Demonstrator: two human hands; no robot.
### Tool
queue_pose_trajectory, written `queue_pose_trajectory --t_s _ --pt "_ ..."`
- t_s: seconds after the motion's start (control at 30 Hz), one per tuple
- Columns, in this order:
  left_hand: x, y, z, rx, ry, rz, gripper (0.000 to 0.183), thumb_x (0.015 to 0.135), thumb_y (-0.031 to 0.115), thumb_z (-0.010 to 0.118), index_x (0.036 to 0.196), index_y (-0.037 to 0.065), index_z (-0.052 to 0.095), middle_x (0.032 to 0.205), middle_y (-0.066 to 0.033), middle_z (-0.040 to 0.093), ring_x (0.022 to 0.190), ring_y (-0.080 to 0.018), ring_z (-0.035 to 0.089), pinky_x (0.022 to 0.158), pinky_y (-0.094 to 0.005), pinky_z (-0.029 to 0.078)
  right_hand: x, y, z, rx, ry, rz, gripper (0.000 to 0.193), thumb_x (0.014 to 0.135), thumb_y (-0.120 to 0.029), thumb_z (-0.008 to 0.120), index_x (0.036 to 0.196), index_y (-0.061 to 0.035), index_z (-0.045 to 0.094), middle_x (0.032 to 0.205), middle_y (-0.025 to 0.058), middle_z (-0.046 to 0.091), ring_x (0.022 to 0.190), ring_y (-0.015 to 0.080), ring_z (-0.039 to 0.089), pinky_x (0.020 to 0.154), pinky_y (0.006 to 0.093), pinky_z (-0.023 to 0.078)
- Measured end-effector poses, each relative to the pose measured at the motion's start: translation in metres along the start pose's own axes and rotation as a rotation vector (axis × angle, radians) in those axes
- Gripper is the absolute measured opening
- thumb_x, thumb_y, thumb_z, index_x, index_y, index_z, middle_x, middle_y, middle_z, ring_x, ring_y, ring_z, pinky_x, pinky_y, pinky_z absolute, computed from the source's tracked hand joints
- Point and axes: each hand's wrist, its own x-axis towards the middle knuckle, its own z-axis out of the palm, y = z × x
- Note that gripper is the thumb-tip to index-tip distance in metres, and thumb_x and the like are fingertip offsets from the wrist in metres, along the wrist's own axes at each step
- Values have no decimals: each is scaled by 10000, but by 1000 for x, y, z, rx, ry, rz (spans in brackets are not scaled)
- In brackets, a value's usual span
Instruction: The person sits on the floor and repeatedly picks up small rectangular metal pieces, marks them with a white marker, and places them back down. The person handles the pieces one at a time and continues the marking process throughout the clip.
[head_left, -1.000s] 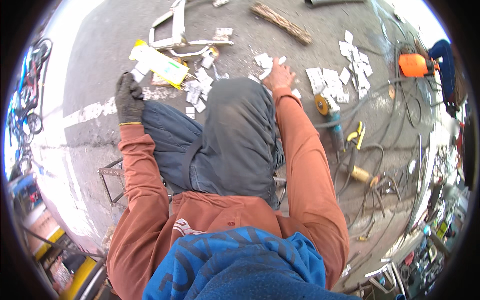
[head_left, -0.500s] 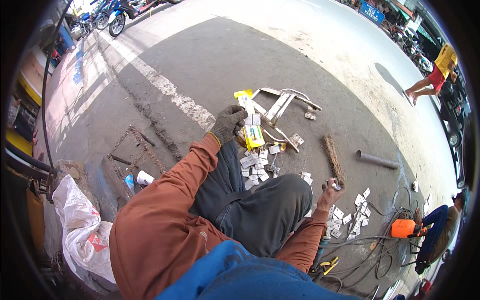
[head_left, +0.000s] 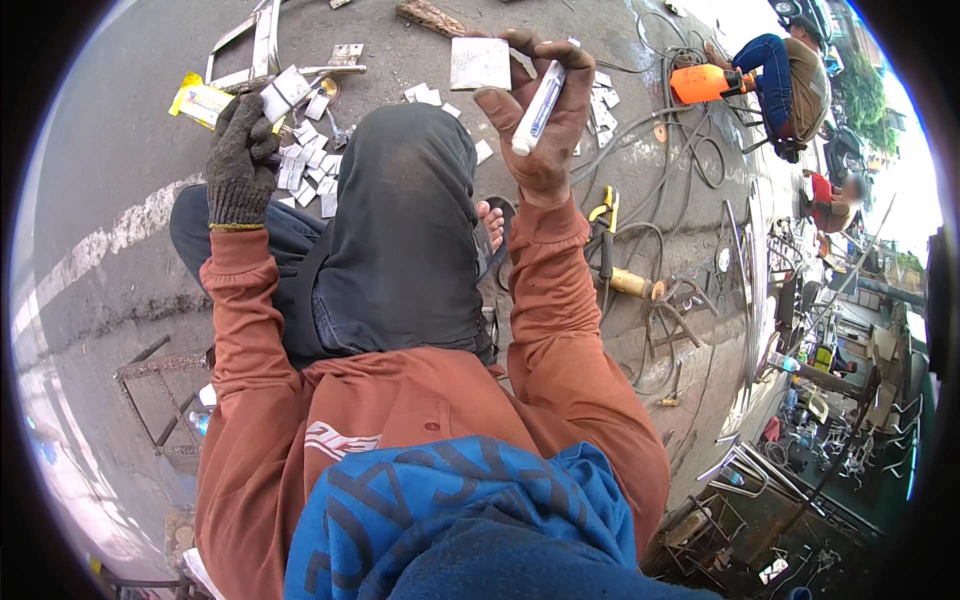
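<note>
My left hand (head_left: pixel 240 160), in a dark knit glove, is closed on a small pale metal plate (head_left: pixel 286 93) crossed by a dark line. My bare right hand (head_left: pixel 560 150) is raised at the right of my knee. Its fingertips pinch a square metal plate (head_left: pixel 480 64), while a white marker (head_left: pixel 540 108) lies across the same fingers. Beyond my left hand is a yellow packet (head_left: pixel 200 101), partly covered by the glove. A loose pile of similar plates (head_left: pixel 325 165) spreads on the ground between the glove and my knee.
A pale metal frame (head_left: pixel 262 45) lies ahead, near a rough wood piece (head_left: pixel 432 16). At the right are tangled cables (head_left: pixel 640 150), a yellow-handled clamp (head_left: pixel 603 207), and an orange container (head_left: pixel 697 85) beside a seated person (head_left: pixel 800 85). A rusty frame (head_left: pixel 165 385) lies at the left.
The view has swung to the right. My right hand has risen from low beside my knee and now shows a plate with the marker. My left hand has moved off the yellow packet, still gripping a plate.
</note>
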Motion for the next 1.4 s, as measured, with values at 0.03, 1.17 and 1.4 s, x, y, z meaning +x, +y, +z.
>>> queue_pose_trajectory --t_s 0.03,1.17,1.4 --pt "-7 -7 11 -67 -47 -25 153 996 72 662 1147 55 646 798 27 558 601 -24 455 478 -171 358 -14 -1 13 -116 125 44 644 785 124 782 1254 -47 375 1297 178 499 1313 330 564 1022 427 566" --pt "-92 -33 102 512 -83 -74 101 953 161 695 990 80 647 708 35 592 553 -24 470 497 -156 354 -122 -20 47 -620 444 20 603 992 -390 608 1376 23 392 1154 156 579 941 218 615 846 341 505" --pt "-94 -35 103 533 -64 -82 47 962 135 682 968 101 651 702 42 592 556 -17 471 494 -153 343 -114 -50 43 -469 351 143 590 1041 -421 567 1330 86 481 915 166 703 806 223 722 630 246 538"
